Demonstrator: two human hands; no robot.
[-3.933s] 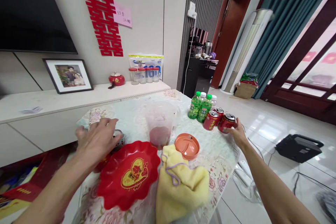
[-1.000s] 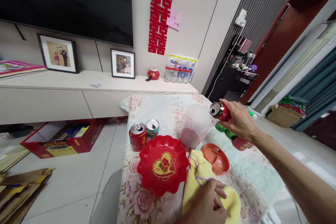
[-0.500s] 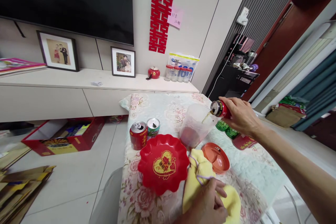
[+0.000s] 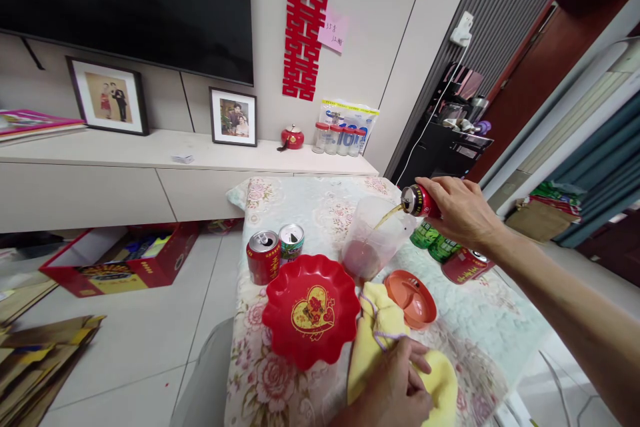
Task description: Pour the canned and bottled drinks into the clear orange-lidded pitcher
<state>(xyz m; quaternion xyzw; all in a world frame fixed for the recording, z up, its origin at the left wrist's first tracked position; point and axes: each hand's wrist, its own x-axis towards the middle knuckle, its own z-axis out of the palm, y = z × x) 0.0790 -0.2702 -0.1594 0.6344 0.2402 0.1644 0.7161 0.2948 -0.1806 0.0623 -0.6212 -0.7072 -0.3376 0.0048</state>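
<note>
My right hand (image 4: pixel 463 210) grips a red drink can (image 4: pixel 419 201), tipped sideways over a clear plastic jug (image 4: pixel 373 240). A thin stream of liquid runs from the can into the jug, which holds reddish liquid at its bottom. My left hand (image 4: pixel 397 387) rests with curled fingers on a yellow cloth (image 4: pixel 440 380) at the near edge of the table. A red scalloped plate (image 4: pixel 310 310) with a heart lies in front of the jug. The orange lid (image 4: pixel 411 297) lies to its right.
Two opened cans (image 4: pixel 263 257) stand left of the plate on the floral tablecloth (image 4: pixel 280 380). Green bottles (image 4: pixel 433 241) and another red can (image 4: pixel 465 265) sit under my right arm. A red box (image 4: pixel 120 263) and cardboard (image 4: pixel 35 353) lie on the floor at left.
My right hand picked up a red can, brought it over the jug and tipped it; liquid now pours. My left hand moved from the cans at left onto the yellow cloth.
</note>
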